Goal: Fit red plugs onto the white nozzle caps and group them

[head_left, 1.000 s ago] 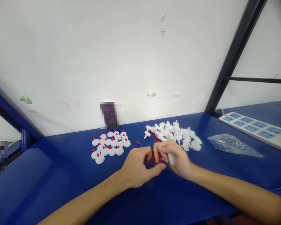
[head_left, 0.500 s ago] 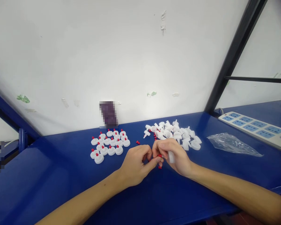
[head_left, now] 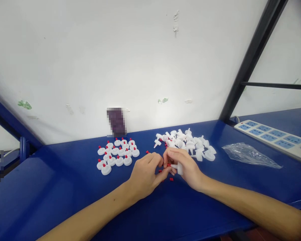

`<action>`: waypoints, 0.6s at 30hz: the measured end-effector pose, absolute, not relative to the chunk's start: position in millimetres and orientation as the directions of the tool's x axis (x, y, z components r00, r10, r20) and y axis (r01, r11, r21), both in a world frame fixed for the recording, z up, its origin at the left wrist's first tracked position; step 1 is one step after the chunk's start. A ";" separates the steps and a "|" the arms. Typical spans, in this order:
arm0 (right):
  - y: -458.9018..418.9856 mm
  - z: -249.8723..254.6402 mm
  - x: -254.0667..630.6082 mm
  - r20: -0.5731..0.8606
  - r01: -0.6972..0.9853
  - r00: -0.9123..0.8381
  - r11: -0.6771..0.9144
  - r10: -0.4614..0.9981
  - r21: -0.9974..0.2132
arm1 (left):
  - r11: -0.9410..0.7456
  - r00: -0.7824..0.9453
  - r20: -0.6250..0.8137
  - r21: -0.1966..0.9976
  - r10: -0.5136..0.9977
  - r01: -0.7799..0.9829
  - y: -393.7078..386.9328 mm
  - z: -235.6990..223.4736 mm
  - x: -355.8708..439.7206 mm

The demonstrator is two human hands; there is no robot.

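Note:
Between my hands lies a white nozzle cap (head_left: 180,168) on its side, its spout pointing left with a small red tip cap (head_left: 169,165) at the end. My right hand (head_left: 182,164) curls around the nozzle cap and grips it, some fingers hidden behind. My left hand (head_left: 147,172) is closed, thumb and bent index finger at the red tip cap; the exact contact is partly covered. Loose red tip caps lie close by, one red tip cap (head_left: 171,179) just below the hands and another (head_left: 147,152) beyond my left knuckles.
At left stands a group of white caps with red tips (head_left: 119,161). A heap of white nozzle caps (head_left: 190,142) lies behind my right hand, some red pieces beside it. Further right are a clear plastic bag (head_left: 249,154) and a power strip (head_left: 273,135). The blue tabletop (head_left: 72,174) meets a white wall.
The nozzle cap has shifted slightly left and turned, so its spout and red tip show more clearly. Both hands stay together in nearly the same place.

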State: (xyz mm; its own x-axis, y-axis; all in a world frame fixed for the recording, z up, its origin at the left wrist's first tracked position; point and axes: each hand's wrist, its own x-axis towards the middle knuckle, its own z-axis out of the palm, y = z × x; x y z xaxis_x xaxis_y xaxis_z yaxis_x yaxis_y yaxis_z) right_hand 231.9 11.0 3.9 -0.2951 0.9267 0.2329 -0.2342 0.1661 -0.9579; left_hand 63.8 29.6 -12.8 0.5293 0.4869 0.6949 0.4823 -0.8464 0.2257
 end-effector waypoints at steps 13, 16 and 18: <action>5.0 7.7 239.1 0.217 -0.280 -0.392 0.109 0.894 -0.954 | -0.929 0.596 0.783 -0.063 0.180 0.364 26.1 -5.7 60.9; 3.4 9.3 238.9 0.225 -0.270 -0.384 0.124 0.896 -0.955 | -0.937 0.556 0.807 -0.011 0.197 0.349 23.2 -5.1 62.8; 3.6 9.6 238.5 0.230 -0.251 -0.364 0.142 0.903 -0.957 | -0.934 0.545 0.812 0.003 0.211 0.357 22.4 -3.4 63.3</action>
